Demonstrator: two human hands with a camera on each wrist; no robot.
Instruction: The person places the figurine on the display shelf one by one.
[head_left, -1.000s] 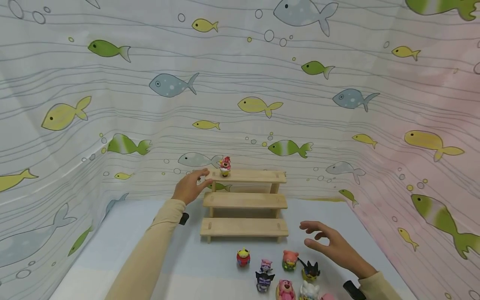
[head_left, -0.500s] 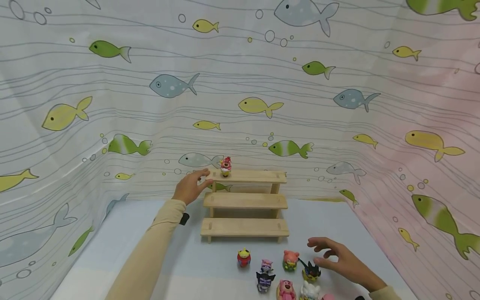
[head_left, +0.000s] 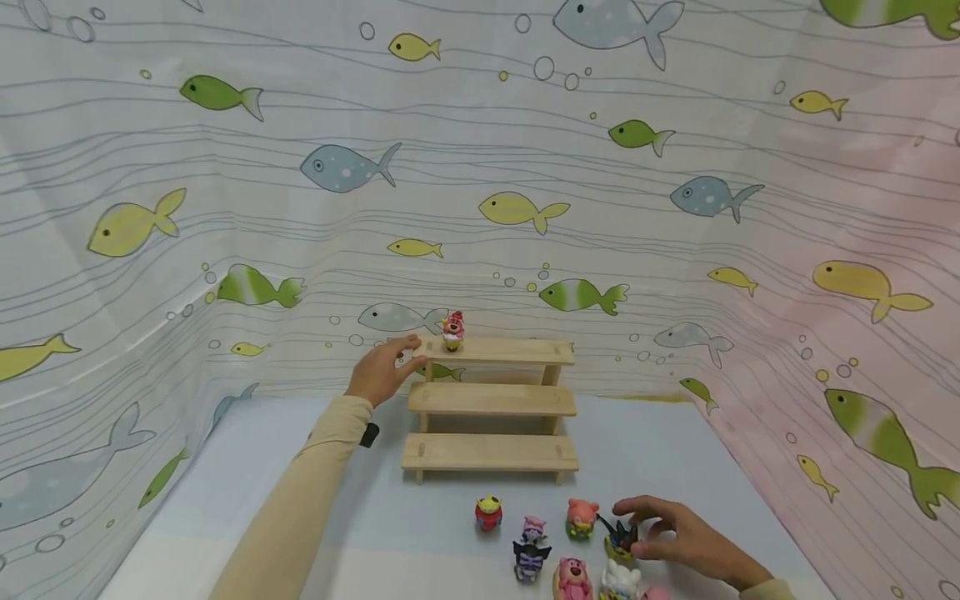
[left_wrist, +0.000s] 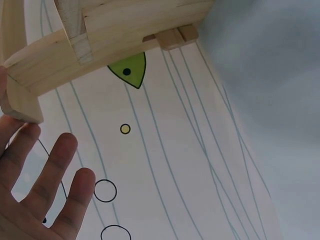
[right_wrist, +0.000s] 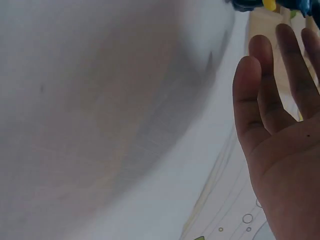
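Observation:
A three-tier wooden display stand (head_left: 491,400) stands on the table. My left hand (head_left: 382,372) holds the left end of its top board, thumb in front and index finger behind; in the left wrist view the other fingers (left_wrist: 62,150) extend below the board's end. A pink bear figurine with a red top (head_left: 453,332) stands on that board near the hand. My right hand (head_left: 686,537) is at a black-spiked figurine (head_left: 619,540), thumb and fingers spread at its right side. In the right wrist view the fingers are fairly straight, with part of a dark figurine (right_wrist: 250,4) beyond them.
Several small figurines stand at the front: a yellow-and-red one (head_left: 488,513), a pink-and-green one (head_left: 581,518), a small purple-pink one (head_left: 533,529), a black-eared one (head_left: 529,562), a pink bear (head_left: 573,578) and a white one (head_left: 619,578). A fish-print cloth (head_left: 480,283) surrounds the table.
My right hand has moved down from beside the stand's lowest tier to the black-spiked figurine. My left hand stays at the top board's end.

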